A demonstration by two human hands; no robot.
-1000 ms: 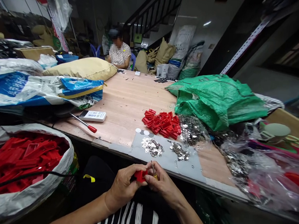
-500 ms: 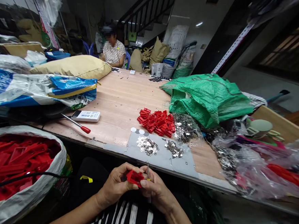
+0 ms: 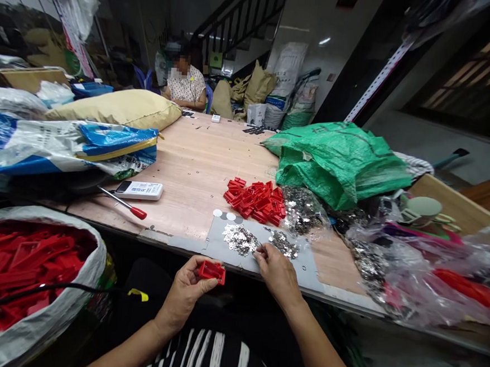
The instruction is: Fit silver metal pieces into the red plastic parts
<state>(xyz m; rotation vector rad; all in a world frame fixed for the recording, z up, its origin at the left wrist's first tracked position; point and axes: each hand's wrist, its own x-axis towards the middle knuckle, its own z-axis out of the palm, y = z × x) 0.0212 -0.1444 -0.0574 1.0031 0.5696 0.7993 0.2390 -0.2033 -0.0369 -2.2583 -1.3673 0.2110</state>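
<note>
My left hand (image 3: 187, 291) is closed on a small red plastic housing (image 3: 212, 272), held just in front of the table edge with its hollow side showing. My right hand (image 3: 278, 272) reaches over the grey mat (image 3: 275, 268), fingers pinched on a thin metal-tipped tool (image 3: 259, 245) whose handle is mostly hidden. The tool's tip is at the right side of a pile of shiny flat metal pieces (image 3: 239, 239). Beside it lies a second, duller pile of metal pieces (image 3: 285, 244). A heap of red plastic housings (image 3: 255, 200) sits behind.
At left, a white sack (image 3: 92, 237) holds many red parts. A red-handled screwdriver (image 3: 137, 213) and a white box-shaped device (image 3: 144, 190) lie nearby. A green woven bag (image 3: 343, 157) and plastic bags (image 3: 406, 273) crowd the right. A person (image 3: 187, 87) sits across the table.
My hands have come apart. The right one moved forward and right to the metal pieces with the tool; the left one shifted slightly left, still gripping the red housing.
</note>
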